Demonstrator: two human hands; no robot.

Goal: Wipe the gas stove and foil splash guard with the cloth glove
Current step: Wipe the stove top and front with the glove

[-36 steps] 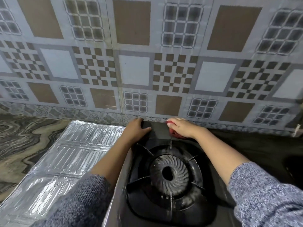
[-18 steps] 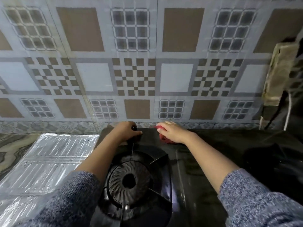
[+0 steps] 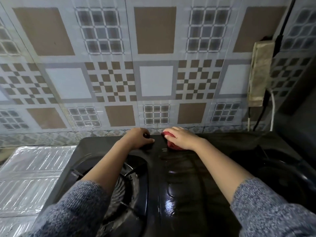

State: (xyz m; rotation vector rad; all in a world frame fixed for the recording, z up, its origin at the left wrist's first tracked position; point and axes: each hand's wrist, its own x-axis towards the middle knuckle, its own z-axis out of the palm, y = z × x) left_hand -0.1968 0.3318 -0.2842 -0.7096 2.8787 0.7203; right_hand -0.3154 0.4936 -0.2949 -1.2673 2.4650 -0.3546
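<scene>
A glossy black two-burner gas stove [image 3: 179, 168] sat on the counter, its top wet and shining between the burners. At the stove's rear edge, the left grip [image 3: 136, 138] rested with its fingers curled over that edge. Just beside it, also at the stove's rear, the right grip [image 3: 181, 139] pressed a crumpled red cloth glove [image 3: 171, 145] against the stove top, fingers curved round it. A ribbed silver foil splash guard [image 3: 34, 168] lay flat, touching the stove's left side. Behind the stove rose a brown-and-grey patterned tile wall [image 3: 153, 79], with a grimy beige power strip [image 3: 259, 74] mounted above the stove's right rear corner.
</scene>
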